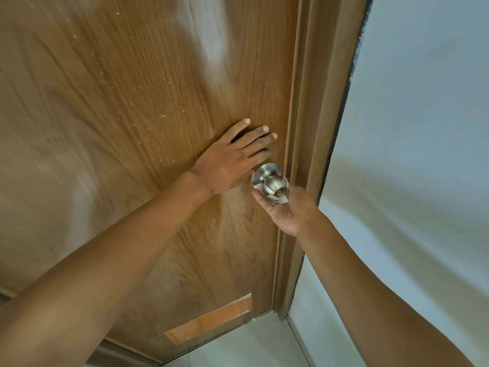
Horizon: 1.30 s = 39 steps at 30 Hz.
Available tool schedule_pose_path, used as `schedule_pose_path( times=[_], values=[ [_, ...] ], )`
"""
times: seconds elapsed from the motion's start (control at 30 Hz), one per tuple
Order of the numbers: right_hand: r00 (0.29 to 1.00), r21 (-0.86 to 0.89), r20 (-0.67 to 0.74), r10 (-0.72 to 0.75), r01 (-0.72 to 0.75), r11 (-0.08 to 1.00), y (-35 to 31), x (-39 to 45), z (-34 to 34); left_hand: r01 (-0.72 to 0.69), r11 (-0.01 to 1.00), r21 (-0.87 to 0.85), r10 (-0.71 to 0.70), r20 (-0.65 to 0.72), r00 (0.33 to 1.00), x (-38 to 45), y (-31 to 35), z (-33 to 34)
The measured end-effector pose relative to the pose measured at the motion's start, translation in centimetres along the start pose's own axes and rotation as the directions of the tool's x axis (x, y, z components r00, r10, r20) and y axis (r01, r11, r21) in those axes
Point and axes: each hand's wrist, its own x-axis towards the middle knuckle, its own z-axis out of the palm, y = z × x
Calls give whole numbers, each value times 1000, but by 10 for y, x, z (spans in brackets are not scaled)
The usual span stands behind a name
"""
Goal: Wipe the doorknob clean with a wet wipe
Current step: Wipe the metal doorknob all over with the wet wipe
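A round brushed-metal doorknob (269, 181) with a keyhole sticks out of a wooden door (132, 128), close to the door's right edge. My left hand (232, 157) lies flat on the door just left of the knob, fingers spread and pointing up-right. My right hand (287, 210) cups the knob from below, palm up. A small white wet wipe (282, 199) is pressed between that palm and the underside of the knob. Only a sliver of the wipe shows.
The brown door frame (304, 154) runs along the door's right side, and a pale wall (410, 128) lies beyond it. A lighter orange patch (209, 323) sits near the door's bottom. Pale floor tiles (251, 348) show below.
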Motion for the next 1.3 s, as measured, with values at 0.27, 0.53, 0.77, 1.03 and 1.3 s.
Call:
schedule_pose_path(
  times=[0.27, 0.53, 0.77, 1.03, 1.3],
  values=[
    [617, -871, 383, -687, 490, -44, 24, 10, -18, 6, 1000, 11, -7, 48, 999, 1, 1, -3],
    [488, -656, 741, -461, 382, -651, 25, 19, -32, -10, 999, -46, 14, 79, 997, -1, -2, -7],
    [415, -296, 901, -123, 383, -875, -1, 19, -58, -19, 998, -65, 23, 61, 998, -4, -6, -8],
    [429, -592, 804, -412, 522, -613, -1, 19, -47, -11, 999, -51, 15, 69, 997, -3, -5, -8],
    [674, -889, 354, -649, 458, -10, 23, 17, -20, 5, 998, -60, 0, 76, 997, -2, -3, -6]
  ],
)
